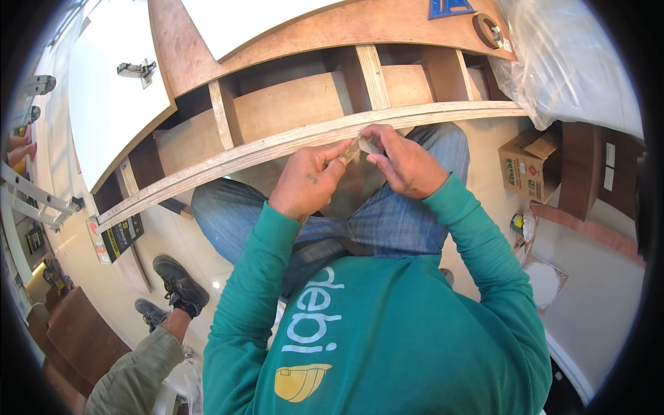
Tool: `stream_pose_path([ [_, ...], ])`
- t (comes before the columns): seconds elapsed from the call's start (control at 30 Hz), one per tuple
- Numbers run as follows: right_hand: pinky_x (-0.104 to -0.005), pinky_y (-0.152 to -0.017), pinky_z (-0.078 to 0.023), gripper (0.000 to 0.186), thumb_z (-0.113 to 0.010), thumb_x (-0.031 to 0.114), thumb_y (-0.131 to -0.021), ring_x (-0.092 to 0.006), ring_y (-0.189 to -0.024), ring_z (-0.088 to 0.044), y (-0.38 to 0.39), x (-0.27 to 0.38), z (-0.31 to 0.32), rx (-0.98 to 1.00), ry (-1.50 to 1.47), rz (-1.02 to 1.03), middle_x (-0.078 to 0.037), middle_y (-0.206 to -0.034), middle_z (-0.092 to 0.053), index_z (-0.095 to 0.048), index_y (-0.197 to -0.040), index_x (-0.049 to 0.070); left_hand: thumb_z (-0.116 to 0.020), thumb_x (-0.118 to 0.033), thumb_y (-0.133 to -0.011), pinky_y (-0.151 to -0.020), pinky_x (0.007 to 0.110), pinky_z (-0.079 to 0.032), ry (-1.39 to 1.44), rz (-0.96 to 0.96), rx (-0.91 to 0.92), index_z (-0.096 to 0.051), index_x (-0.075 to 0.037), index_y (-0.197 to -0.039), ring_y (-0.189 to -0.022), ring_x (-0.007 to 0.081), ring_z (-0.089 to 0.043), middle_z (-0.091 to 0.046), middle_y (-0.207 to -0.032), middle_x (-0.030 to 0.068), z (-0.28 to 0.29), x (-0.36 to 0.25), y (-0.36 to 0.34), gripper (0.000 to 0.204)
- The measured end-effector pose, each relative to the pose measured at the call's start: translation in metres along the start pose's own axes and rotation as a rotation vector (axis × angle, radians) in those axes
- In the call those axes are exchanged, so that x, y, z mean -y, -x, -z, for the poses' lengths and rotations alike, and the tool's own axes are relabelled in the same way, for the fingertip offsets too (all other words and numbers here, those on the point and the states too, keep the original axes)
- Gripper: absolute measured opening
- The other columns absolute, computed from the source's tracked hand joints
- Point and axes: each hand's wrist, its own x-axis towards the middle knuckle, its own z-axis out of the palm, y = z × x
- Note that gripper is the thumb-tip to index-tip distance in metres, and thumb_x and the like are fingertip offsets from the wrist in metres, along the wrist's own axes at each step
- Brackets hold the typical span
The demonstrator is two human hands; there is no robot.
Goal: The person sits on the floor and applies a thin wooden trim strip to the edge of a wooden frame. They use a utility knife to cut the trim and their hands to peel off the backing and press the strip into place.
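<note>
Both my hands are close together in front of the near plywood edge [290,136] of an open wooden cabinet frame. Between them is a thin, crumpled, translucent yellowish-brown strip [355,151]. My left hand [308,178] pinches one side of it between thumb and fingers. My right hand [408,164] grips the other side, where a small pale grey-white flat piece [371,147] shows by the thumb and index finger. What exactly the strip is, I cannot make out. My knees, in blue jeans [401,218], are spread under the frame's edge.
A white panel with a metal hinge [137,70] lies at the left. A brown roll [488,31] and a blue triangular square [448,7] rest on the far wood. Plastic sheeting [567,62] and a cardboard box [527,166] are at right. Another person's shoe [181,283] and a ladder [41,194] are at left.
</note>
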Motion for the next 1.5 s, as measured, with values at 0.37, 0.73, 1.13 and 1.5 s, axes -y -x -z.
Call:
stream_pose_path([
  [0.37, -0.053, -0.094, -0.059, 0.034, -0.064, 0.009, -0.106, -0.049, -0.116, -0.069, -0.008, -0.012, 0.008, 0.075, 0.015, 0.09, -0.025, -0.128, -0.07, -0.055, -0.138, 0.004, -0.061, -0.018, -0.111, -0.052, 0.024, -0.042, -0.105, -0.074, 0.038, -0.067, -0.002, -0.152, -0.057, 0.0021, -0.046, -0.055, -0.07, -0.009, 0.009, -0.005, -0.003, 0.045],
  [0.73, -0.0495, -0.092, -0.059, 0.027, -0.063, 0.01, -0.108, -0.0457, -0.112, -0.072, -0.005, -0.005, -0.001, -0.029, -0.083, 0.025, -0.022, -0.121, -0.072, -0.061, -0.134, 0.004, -0.062, -0.021, -0.111, -0.051, 0.024, -0.043, -0.003, -0.008, 0.015, -0.07, -0.008, -0.15, -0.052, 0.0027, -0.044, -0.046, -0.063, -0.0102, 0.006, -0.006, 0.0, 0.042],
  [1.13, -0.0336, -0.07, -0.054, 0.032, -0.071, 0.018, -0.106, -0.0182, -0.08, -0.064, -0.013, 0.012, 0.034, -0.091, -0.041, -0.159, -0.009, -0.096, -0.065, -0.064, -0.135, 0.005, -0.061, -0.024, -0.11, -0.053, 0.025, -0.046, -0.046, 0.047, 0.053, -0.074, -0.006, -0.146, -0.054, 0.0045, -0.047, -0.053, -0.067, -0.0072, 0.012, -0.014, -0.001, 0.042],
  [1.5, -0.0461, -0.072, -0.061, 0.013, -0.074, 0.015, -0.092, -0.0317, -0.089, -0.072, -0.049, -0.009, 0.031, 0.011, 0.512, 0.388, -0.008, -0.099, -0.064, -0.068, -0.099, 0.008, -0.064, -0.024, -0.109, -0.053, 0.025, -0.048, -0.17, -0.025, 0.062, -0.079, -0.002, -0.134, -0.061, 0.0044, -0.052, -0.067, -0.079, -0.0051, 0.021, -0.007, -0.012, 0.036],
])
